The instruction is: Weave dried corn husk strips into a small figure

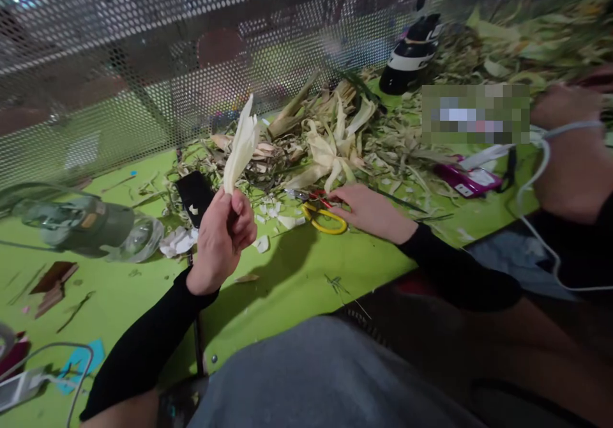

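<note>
My left hand (pixel 223 239) is closed, pinching the base of a pale corn husk (pixel 241 144) that points upward above the table. Low over the green table (pixel 268 306), my right hand (pixel 371 211) reaches to a pair of scissors (pixel 330 223) with yellow and red on the handles. Its forefinger and thumb are apart at the handles and seem to touch them; the other fingers are partly hidden. The scissors lie flat, blades to the left among white scraps (pixel 271 211). Behind them is a bunch of dried corn husks (pixel 330 153).
A black phone (pixel 195 195) and a green bottle (pixel 96 227) lie left. Husk scraps (pixel 397 134) line the perforated metal screen (pixel 201 51). A black bottle (pixel 412 57) stands behind. At right are a magenta case (pixel 469 179), a white cable (pixel 543 160) and another person's arm (pixel 569 153).
</note>
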Available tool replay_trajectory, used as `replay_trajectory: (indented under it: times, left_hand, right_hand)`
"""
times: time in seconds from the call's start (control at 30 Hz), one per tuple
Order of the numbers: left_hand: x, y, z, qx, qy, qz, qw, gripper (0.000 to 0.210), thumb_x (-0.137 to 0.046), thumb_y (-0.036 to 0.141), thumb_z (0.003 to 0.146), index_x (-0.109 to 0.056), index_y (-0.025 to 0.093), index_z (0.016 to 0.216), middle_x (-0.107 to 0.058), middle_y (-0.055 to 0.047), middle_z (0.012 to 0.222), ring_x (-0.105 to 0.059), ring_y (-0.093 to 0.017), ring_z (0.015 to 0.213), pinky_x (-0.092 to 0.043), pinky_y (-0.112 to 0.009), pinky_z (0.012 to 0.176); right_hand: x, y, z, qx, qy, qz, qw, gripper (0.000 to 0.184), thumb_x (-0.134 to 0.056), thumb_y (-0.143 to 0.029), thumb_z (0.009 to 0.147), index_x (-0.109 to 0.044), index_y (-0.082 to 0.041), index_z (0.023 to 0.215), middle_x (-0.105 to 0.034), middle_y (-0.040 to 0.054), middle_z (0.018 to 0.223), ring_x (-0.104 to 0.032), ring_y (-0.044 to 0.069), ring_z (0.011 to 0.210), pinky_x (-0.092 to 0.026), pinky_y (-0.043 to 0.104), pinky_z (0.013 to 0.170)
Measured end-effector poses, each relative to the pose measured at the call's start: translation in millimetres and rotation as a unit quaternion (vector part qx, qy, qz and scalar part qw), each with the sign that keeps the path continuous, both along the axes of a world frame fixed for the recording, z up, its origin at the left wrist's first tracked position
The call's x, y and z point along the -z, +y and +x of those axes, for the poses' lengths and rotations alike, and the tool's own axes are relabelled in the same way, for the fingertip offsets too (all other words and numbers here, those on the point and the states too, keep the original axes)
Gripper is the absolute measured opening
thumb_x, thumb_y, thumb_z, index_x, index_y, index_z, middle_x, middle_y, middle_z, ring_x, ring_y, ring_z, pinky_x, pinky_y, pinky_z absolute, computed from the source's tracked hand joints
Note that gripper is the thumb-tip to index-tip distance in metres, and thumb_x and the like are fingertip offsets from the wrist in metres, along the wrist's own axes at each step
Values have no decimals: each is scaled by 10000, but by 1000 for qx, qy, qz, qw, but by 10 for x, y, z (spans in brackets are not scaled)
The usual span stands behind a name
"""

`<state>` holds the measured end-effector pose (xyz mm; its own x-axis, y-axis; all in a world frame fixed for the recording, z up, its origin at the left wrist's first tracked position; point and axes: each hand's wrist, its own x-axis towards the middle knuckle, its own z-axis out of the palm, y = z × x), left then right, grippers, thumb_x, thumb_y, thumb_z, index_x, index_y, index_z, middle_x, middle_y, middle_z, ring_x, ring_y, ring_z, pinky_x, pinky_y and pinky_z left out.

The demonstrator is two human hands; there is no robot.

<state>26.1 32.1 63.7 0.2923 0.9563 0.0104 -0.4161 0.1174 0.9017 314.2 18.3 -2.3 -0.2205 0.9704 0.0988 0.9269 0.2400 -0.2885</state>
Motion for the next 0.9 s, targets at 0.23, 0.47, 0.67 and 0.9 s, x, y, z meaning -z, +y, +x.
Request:
replay_trajectory:
  times: [0.23, 0.47, 0.67, 0.9]
  left_hand:
    - [97, 120, -4, 7, -5, -12, 1000, 261, -593, 307, 928, -443, 210, 737, -328, 94, 526, -224, -39, 388, -244, -138, 366]
    - [63, 196, -52, -12, -6, -27, 1000, 248, -570, 277, 937, -450, 210, 731, -330, 89, 522, -235, -43, 389, -258, -140, 368]
    - [66, 222, -21, -27, 7, -53, 998, 251, -566, 239, 928, -442, 208, 713, -309, 91, 511, -226, -42, 377, -234, -144, 358]
    - [79, 226, -7, -19, 7, -64, 998, 277, -579, 282, 940, -432, 210, 717, -297, 94, 514, -215, -41, 377, -227, -147, 358]
  right_hand:
    - [-9, 120, -174, 64, -71, -54, 994, 135, -529, -305, 926, -618, -212, 888, -718, 98, 780, -647, 250, 677, -389, 334, 570]
    - [-265, 172, -181, 52, 101, -178, 977, 137, -622, -369, 847, -619, -235, 825, -706, 12, 694, -604, 166, 562, -424, 304, 557]
    - [-317, 134, -80, 50, 159, -98, 981, 367, -578, -597, 901, -696, -251, 862, -702, 33, 703, -609, 190, 607, -415, 326, 565]
    - [-63, 209, 76, 9, 101, -54, 993, 317, -605, -536, 897, -707, -246, 973, -738, 92, 946, -670, 261, 806, -495, 383, 703]
